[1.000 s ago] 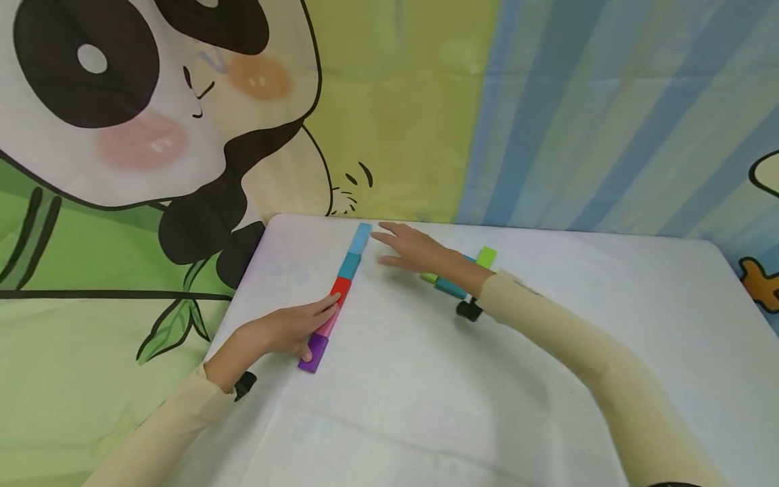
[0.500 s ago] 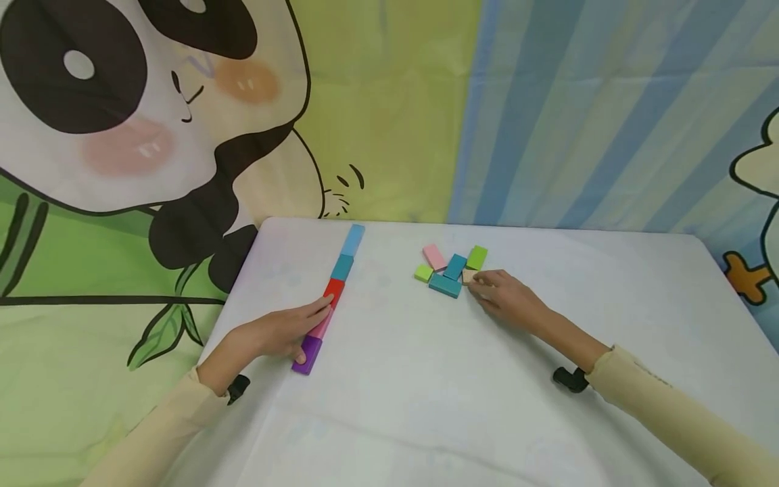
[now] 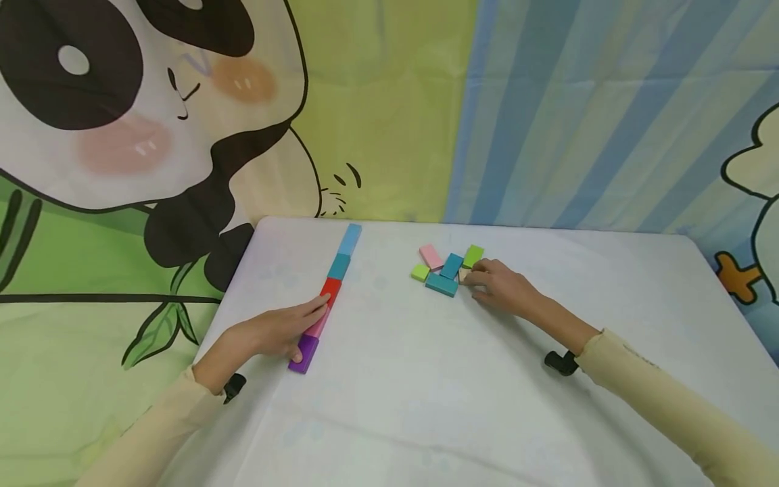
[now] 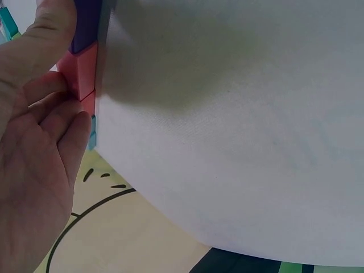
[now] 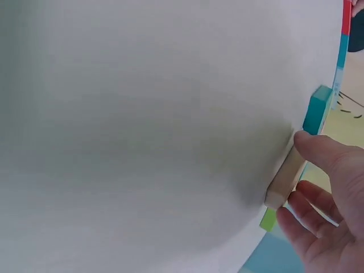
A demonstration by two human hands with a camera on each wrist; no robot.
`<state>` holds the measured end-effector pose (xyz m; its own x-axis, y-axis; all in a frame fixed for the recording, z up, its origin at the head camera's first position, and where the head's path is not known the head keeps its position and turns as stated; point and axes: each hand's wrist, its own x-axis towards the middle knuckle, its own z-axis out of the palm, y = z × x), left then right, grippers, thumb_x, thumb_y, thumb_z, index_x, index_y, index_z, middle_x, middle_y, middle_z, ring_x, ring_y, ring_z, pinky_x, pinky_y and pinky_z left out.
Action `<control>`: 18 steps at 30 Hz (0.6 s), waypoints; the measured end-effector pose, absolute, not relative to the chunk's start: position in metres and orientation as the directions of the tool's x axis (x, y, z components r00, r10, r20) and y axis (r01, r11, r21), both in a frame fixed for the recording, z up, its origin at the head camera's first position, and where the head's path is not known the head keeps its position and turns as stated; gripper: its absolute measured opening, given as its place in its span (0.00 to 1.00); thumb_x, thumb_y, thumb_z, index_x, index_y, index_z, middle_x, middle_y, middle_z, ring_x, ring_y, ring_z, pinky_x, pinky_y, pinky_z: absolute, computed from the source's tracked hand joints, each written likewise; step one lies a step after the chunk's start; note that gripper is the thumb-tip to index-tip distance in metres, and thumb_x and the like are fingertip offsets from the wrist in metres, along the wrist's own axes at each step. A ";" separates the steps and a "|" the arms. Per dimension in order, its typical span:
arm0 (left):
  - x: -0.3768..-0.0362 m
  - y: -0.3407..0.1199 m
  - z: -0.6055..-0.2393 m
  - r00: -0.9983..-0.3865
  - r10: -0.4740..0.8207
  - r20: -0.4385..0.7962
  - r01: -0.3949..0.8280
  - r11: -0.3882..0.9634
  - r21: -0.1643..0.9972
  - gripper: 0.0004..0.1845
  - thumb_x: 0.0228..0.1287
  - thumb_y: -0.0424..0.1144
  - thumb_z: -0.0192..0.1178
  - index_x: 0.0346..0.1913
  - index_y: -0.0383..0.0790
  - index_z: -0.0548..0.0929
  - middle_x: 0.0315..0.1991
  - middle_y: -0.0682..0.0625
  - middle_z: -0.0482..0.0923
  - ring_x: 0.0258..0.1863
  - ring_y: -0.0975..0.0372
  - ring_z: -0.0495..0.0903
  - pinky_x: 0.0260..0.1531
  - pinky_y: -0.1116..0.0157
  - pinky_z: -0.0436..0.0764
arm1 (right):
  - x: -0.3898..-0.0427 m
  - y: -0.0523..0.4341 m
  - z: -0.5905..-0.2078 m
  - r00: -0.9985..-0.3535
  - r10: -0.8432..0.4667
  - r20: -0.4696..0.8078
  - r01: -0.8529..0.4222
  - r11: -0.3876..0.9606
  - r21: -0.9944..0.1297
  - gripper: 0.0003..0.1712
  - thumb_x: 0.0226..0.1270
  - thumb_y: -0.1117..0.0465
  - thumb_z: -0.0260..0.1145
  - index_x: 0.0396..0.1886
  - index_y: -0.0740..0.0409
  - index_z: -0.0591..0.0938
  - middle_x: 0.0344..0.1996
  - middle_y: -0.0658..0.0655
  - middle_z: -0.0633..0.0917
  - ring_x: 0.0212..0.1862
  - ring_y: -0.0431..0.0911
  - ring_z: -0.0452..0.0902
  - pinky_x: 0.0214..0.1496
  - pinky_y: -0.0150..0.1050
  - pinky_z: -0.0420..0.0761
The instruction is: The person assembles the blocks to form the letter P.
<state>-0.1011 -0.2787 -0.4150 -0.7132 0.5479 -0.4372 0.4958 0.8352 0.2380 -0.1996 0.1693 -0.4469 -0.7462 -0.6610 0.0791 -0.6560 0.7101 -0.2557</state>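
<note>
A straight row of blocks lies on the white table (image 3: 426,406): purple (image 3: 302,354), pink (image 3: 318,325), red (image 3: 331,289), teal (image 3: 339,266) and light blue (image 3: 349,239). My left hand (image 3: 298,328) rests flat along the row's near end, fingers straight against the pink block (image 4: 79,68) and red block (image 4: 88,103), thumb on the purple block (image 4: 85,23). My right hand (image 3: 477,281) pinches a small tan block (image 3: 464,275) at the right edge of a loose cluster. In the right wrist view the thumb lies over the tan block (image 5: 284,179).
The cluster holds a pink block (image 3: 431,256), two teal blocks (image 3: 452,265) (image 3: 441,284), a green block (image 3: 473,256) and a small light green one (image 3: 420,272). A cartoon panda cloth (image 3: 152,135) hangs behind the table's far edge.
My right hand drew back from the far end of the row to the cluster and took hold of the tan block. The left hand stayed on the row.
</note>
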 end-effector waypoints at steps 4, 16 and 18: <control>-0.102 -0.279 -0.415 -0.714 0.542 -0.444 0.489 0.839 0.239 0.52 0.51 0.42 0.71 0.75 0.32 0.53 0.79 0.41 0.42 0.74 0.45 0.57 0.62 0.53 0.75 | -0.207 0.165 -0.447 -0.729 -0.674 0.114 -0.672 0.675 -0.304 0.11 0.59 0.64 0.71 0.42 0.55 0.84 0.45 0.59 0.82 0.49 0.52 0.76 0.45 0.47 0.82; -0.102 -0.278 -0.415 -0.710 0.544 -0.447 0.487 0.838 0.246 0.52 0.51 0.42 0.71 0.75 0.33 0.52 0.79 0.42 0.41 0.74 0.45 0.57 0.62 0.53 0.75 | -0.211 0.170 -0.450 -0.683 -0.721 0.118 -0.712 0.622 -0.325 0.14 0.59 0.65 0.71 0.46 0.57 0.84 0.42 0.59 0.82 0.43 0.50 0.75 0.44 0.45 0.78; -0.102 -0.279 -0.414 -0.714 0.542 -0.445 0.482 0.840 0.249 0.52 0.52 0.42 0.71 0.75 0.33 0.52 0.79 0.42 0.41 0.74 0.45 0.57 0.62 0.53 0.75 | -0.209 0.172 -0.448 -0.696 -0.715 0.065 -0.686 0.636 -0.352 0.17 0.59 0.64 0.71 0.49 0.56 0.83 0.43 0.58 0.82 0.43 0.49 0.75 0.44 0.44 0.78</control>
<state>-0.1022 -0.2787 -0.4143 -0.7135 0.5415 -0.4446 0.4824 0.8399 0.2489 -0.2091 0.1720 -0.4476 -0.6963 -0.7147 0.0652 -0.6862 0.6364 -0.3525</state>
